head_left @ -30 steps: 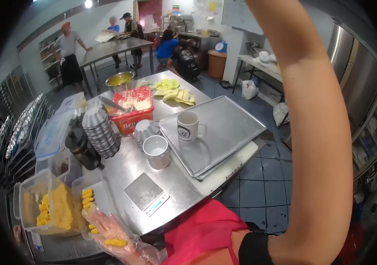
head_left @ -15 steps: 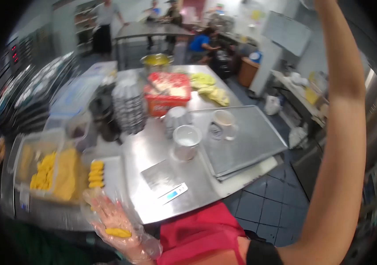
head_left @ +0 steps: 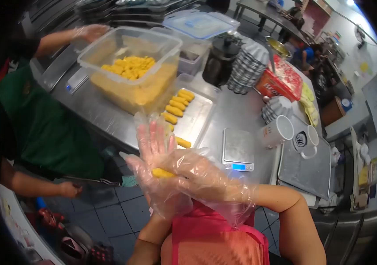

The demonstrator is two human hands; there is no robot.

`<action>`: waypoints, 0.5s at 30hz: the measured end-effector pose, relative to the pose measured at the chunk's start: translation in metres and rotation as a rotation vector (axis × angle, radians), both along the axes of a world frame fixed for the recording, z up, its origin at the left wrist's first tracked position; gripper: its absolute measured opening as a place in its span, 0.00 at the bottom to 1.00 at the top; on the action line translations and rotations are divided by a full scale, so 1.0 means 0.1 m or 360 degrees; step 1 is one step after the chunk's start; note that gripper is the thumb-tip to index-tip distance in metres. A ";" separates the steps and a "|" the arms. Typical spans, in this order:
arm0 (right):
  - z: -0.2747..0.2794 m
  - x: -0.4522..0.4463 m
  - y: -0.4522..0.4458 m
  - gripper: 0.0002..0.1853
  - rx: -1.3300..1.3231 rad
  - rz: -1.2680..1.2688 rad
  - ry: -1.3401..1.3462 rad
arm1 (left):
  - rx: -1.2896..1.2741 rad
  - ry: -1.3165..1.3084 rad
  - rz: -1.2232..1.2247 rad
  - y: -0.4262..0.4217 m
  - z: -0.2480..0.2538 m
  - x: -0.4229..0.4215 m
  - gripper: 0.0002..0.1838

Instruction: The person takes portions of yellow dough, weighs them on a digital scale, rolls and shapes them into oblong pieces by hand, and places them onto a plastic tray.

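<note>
My left hand [head_left: 150, 152] is palm up in a clear plastic glove, fingers stretched and spread. On its palm lies a short log of yellow dough [head_left: 163, 173]. Across it reaches my right hand [head_left: 199, 168], also gloved, its fingers extended and lying over the palm against the dough's right end. Just beyond my hands is a metal tray [head_left: 200, 115] with several yellow dough logs [head_left: 174, 110] in a row. Behind that stands a clear plastic tub [head_left: 109, 88] of yellow dough. A digital scale [head_left: 238, 148] sits to the right.
A co-worker in a green apron [head_left: 47, 119] stands at left, one gloved hand [head_left: 92, 32] beside the tub. Stacked fluted tins [head_left: 246, 64], a dark canister [head_left: 220, 59], a red box [head_left: 281, 81], mugs [head_left: 278, 131] and a flat tray [head_left: 309, 172] stand towards the right.
My right arm, raised high before, has come down and its hand is now over my left palm. The view has swung left, bringing the co-worker and tub further into sight.
</note>
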State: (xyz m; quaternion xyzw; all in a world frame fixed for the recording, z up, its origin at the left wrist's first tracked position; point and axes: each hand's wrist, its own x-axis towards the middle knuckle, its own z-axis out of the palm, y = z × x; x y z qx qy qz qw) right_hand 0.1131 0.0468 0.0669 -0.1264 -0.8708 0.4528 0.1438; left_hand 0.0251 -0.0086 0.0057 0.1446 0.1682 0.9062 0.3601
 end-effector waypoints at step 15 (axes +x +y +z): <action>-0.62 -0.42 1.22 0.13 0.0694 -0.0150 -0.1023 | 0.0046 -0.0243 0.0258 -0.39 -0.07 -0.42 0.43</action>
